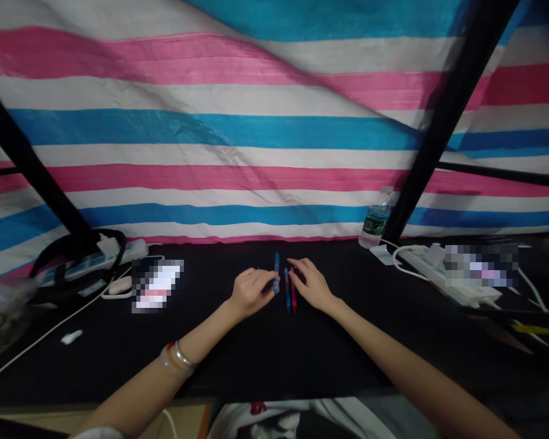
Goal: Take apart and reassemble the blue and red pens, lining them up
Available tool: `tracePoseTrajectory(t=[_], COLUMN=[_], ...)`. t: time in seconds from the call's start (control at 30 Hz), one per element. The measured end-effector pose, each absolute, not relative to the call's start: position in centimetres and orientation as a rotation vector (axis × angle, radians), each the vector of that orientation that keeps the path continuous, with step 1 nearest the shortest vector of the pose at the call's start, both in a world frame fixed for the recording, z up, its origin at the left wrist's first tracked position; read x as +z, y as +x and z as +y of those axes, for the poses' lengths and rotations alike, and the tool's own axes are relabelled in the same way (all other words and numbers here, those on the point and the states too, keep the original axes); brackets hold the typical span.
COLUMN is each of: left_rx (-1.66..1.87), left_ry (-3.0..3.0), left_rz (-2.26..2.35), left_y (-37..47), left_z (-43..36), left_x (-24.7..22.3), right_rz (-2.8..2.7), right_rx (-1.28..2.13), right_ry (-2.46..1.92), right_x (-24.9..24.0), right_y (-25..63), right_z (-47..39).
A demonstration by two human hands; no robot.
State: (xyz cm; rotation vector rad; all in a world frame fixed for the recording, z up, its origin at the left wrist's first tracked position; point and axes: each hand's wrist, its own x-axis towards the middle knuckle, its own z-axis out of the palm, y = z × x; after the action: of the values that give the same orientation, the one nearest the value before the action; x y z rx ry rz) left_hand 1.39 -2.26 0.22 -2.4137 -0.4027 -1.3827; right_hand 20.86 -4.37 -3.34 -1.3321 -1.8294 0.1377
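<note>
In the head view my left hand (252,289) is closed around a blue pen (277,263) by thumb and fingers, the pen pointing away from me. To its right, a second blue pen (287,291) and a red pen (293,296) lie side by side on the black tabletop (265,360). My right hand (313,285) rests beside the red pen with its fingers stretched out. Its thumb and fingertips come close to the red pen's far end; whether they touch it I cannot tell.
Left of my hands lie a blurred-out phone (159,285), a power strip (96,262), a white earbud (72,336) and a plastic bag (4,317). At right stand a water bottle (376,219) and another power strip (452,277) with cables. Black frame posts (452,116) flank a striped sheet (238,131).
</note>
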Motion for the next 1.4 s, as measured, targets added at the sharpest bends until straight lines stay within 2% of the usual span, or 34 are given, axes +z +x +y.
tracePoseTrajectory(t=[0.53, 0.73, 1.4], left_rx=[-1.307, -1.178, -0.841], left_ry=[-2.547, -2.541, -2.353], left_rz=[-0.724, -0.809, -1.225], left_y=[1.1, 0.9, 1.4], left_z=[-0.8, -0.6, -1.0], left_x=[-0.4, 0.1, 0.0], right_rz=[-1.567, -1.741, -1.938], right_rx=[0.105, -0.054, -0.067], right_ry=[-1.233, -1.224, -1.311], right_x=[-4.7, -4.2, -4.4], right_y=[21.4, 21.7, 21.9], right_z=[-3.1, -3.3, -3.3])
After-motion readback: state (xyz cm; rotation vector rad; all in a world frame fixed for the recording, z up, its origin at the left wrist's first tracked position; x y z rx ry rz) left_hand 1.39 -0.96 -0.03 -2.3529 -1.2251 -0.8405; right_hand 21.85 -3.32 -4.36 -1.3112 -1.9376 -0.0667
